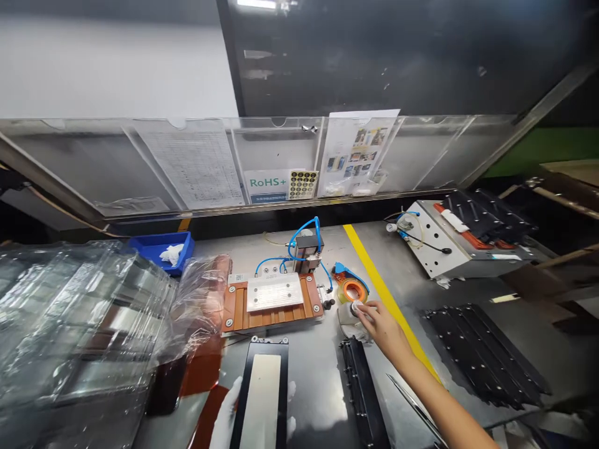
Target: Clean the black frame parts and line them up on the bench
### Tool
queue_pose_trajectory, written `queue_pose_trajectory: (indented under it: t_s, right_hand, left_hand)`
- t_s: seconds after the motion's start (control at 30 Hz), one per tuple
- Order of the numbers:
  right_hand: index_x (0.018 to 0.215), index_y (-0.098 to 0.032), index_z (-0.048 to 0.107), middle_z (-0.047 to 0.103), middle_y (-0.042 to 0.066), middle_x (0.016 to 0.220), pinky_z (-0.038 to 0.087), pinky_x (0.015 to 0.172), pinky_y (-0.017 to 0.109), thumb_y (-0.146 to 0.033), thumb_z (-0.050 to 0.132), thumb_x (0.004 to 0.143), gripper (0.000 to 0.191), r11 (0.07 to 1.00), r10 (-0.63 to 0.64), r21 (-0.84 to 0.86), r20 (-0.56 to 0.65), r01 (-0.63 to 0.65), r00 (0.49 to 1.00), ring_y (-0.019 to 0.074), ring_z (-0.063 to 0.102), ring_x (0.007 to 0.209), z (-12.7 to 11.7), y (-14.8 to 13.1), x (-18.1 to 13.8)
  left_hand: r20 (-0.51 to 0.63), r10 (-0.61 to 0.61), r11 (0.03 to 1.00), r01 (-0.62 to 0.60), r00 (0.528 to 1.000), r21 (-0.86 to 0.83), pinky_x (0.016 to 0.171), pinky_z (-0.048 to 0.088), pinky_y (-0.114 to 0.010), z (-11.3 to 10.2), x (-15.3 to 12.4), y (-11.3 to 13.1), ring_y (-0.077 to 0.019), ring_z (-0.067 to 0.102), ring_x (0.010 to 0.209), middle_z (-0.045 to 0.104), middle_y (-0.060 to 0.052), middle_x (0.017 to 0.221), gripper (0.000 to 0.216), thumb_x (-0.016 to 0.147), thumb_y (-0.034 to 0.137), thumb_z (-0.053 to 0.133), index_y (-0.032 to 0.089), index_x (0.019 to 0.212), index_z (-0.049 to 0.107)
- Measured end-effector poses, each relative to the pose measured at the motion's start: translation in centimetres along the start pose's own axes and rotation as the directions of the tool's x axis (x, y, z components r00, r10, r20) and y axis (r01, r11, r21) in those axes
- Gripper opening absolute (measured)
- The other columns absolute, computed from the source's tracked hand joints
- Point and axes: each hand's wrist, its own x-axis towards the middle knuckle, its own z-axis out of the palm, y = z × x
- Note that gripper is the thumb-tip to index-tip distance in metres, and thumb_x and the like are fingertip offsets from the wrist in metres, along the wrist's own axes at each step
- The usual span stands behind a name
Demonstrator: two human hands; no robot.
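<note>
My left hand (225, 419), in a white glove, is wrapped round a long black-framed part (238, 405) with a pale rectangular face. White fingertips show along its right edge. My right hand (381, 325) is bare and reaches forward, thumb and fingers pinched on a small white piece (357, 305) at the top of a translucent bottle (347, 325). Whether that piece is a wad or part of the cap I cannot tell. Just behind the bottle lies a roll of tape (353, 290) with an orange core.
A brown clamping fixture (274, 318) with blue air hoses stands at centre. Clear plastic trays (79, 337) pile up at left, near a blue bin (159, 249). Black finned parts (360, 386) lie at right, beside tweezers (414, 404). A white fixture box (435, 246) stands farther back.
</note>
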Motion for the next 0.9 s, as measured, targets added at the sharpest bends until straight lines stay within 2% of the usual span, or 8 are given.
queue_pose_trajectory:
  t_s: [0.1,0.23,0.4,0.53,0.6,0.73,0.8,0.9]
  right_hand:
    - [0.108,-0.021,0.072,0.067,0.014,0.103,0.057,0.070,0.037,-0.056,0.036,0.098,0.052,1.000,-0.029,0.001,0.003,0.029,1.000,0.0228,0.068,0.074,0.1,0.3,-0.9]
    - [0.110,-0.020,0.074,0.066,0.013,0.091,0.054,0.060,0.037,-0.054,0.036,0.096,0.052,1.000,-0.028,0.008,0.027,0.028,0.999,0.0225,0.064,0.064,0.1,0.6,-1.3]
    - [0.109,-0.021,0.074,0.065,0.009,0.083,0.055,0.064,0.036,-0.049,0.039,0.094,0.048,0.999,0.006,0.039,0.023,-0.007,1.000,0.0237,0.067,0.068,-0.7,-1.2,-0.9]
    - [0.122,-0.024,0.067,0.064,0.008,0.093,0.056,0.059,0.028,-0.037,0.044,0.096,0.037,0.989,-0.025,0.144,0.042,0.019,0.999,0.0204,0.066,0.078,-1.7,-7.5,-1.6]
    - [0.131,-0.026,0.061,0.062,0.008,0.097,0.054,0.051,0.022,-0.027,0.045,0.098,0.037,0.925,-0.103,0.377,0.103,0.058,0.989,0.0192,0.065,0.082,-2.2,-12.1,-2.2]
    - [0.141,-0.027,0.051,0.062,0.008,0.100,0.060,0.075,0.032,-0.013,0.044,0.096,0.048,0.825,-0.337,0.513,0.107,0.238,0.936,0.0206,0.065,0.088,-2.4,-20.0,-2.5]
    - [0.141,-0.025,0.050,0.064,0.010,0.100,0.060,0.076,0.037,-0.010,0.043,0.095,0.049,0.819,-0.385,0.499,0.110,0.284,0.916,0.0223,0.064,0.086,-1.9,-22.1,-2.4]
    - [0.140,-0.021,0.050,0.064,0.011,0.099,0.060,0.071,0.040,-0.008,0.041,0.094,0.049,0.822,-0.420,0.468,0.116,0.324,0.900,0.0241,0.062,0.082,-1.2,-23.3,-2.1]
  left_hand:
    - [-0.056,0.084,0.996,-0.085,0.995,-0.012,0.101,0.048,-0.050,0.0,0.5,-0.5,-0.0337,0.054,0.129,0.059,-0.011,0.141,0.058,0.093,0.049,0.054,0.025,0.145,0.046]
    - [-0.075,0.151,0.988,-0.152,0.986,-0.008,0.095,0.051,-0.046,0.4,0.7,-0.9,-0.0386,0.051,0.131,0.058,-0.014,0.141,0.064,0.091,0.054,0.052,0.021,0.145,0.047]
    - [-0.052,0.170,0.985,-0.170,0.984,0.003,0.099,0.049,-0.051,0.3,-0.4,-1.2,-0.0306,0.059,0.122,0.058,-0.014,0.140,0.063,0.090,0.060,0.052,0.020,0.139,0.051]
    - [-0.062,0.170,0.985,-0.168,0.984,0.028,0.096,0.051,-0.051,-0.9,-1.1,-1.5,-0.0261,0.062,0.113,0.061,-0.012,0.132,0.049,0.093,0.051,0.055,0.020,0.130,0.056]
    - [-0.074,0.172,0.985,-0.169,0.982,0.042,0.094,0.052,-0.049,-1.5,-1.0,-1.7,-0.0251,0.062,0.111,0.061,-0.010,0.129,0.042,0.093,0.045,0.058,0.020,0.126,0.058]
    - [-0.085,0.163,0.985,-0.157,0.983,0.076,0.091,0.054,-0.045,-1.6,-0.3,-2.1,-0.0236,0.062,0.108,0.061,-0.009,0.127,0.033,0.093,0.039,0.059,0.021,0.121,0.061]
    - [-0.080,0.150,0.986,-0.143,0.985,0.090,0.090,0.054,-0.045,-1.3,0.1,-2.3,-0.0234,0.062,0.108,0.061,-0.009,0.127,0.033,0.093,0.039,0.059,0.021,0.121,0.061]
    - [-0.069,0.134,0.987,-0.127,0.989,0.100,0.090,0.054,-0.045,-0.6,0.4,-2.4,-0.0237,0.062,0.107,0.061,-0.009,0.126,0.034,0.093,0.038,0.059,0.020,0.122,0.060]
